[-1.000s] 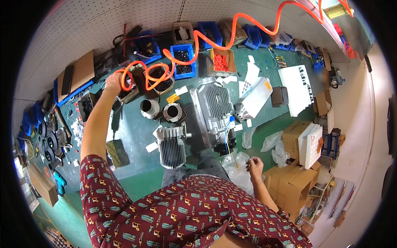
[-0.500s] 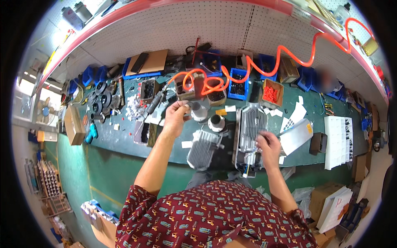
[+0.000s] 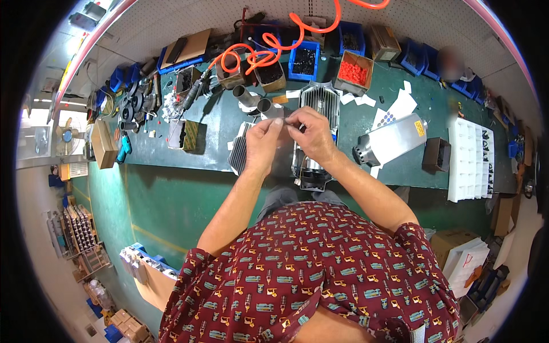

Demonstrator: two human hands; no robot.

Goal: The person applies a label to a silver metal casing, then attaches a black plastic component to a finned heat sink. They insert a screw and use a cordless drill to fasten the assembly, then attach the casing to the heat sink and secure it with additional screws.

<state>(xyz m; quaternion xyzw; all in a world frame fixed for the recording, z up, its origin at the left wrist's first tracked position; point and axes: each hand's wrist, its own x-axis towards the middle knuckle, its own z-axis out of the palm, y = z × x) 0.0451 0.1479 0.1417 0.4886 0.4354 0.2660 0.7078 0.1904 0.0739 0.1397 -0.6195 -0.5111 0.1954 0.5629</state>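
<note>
My left hand (image 3: 263, 144) and my right hand (image 3: 312, 136) meet in front of me, above the bench. Thumb and fingers are pinched together on both, and whatever lies between the fingertips is too small to make out. Just beyond and beneath my right hand lies an open finned metal housing (image 3: 320, 98), partly covered by that hand. A grey finned metal cover (image 3: 237, 153) rests by my left hand, partly hidden by it. Two short metal pieces with round tube openings, one farther left (image 3: 246, 99) and one nearer (image 3: 266, 107), stand behind my hands.
A silver metal casing (image 3: 393, 139) lies on white paper at right, beside a dark small box (image 3: 437, 154) and a white compartment tray (image 3: 468, 166). Behind stand a blue bin (image 3: 303, 75) of black parts and a carton (image 3: 350, 87) of orange-red pieces. An orange coiled hose (image 3: 299, 26) hangs above.
My hands were apart and have come together: the left moved right, the right moved left off the housing. The whole view has shifted, with the bench now higher in the picture.
</note>
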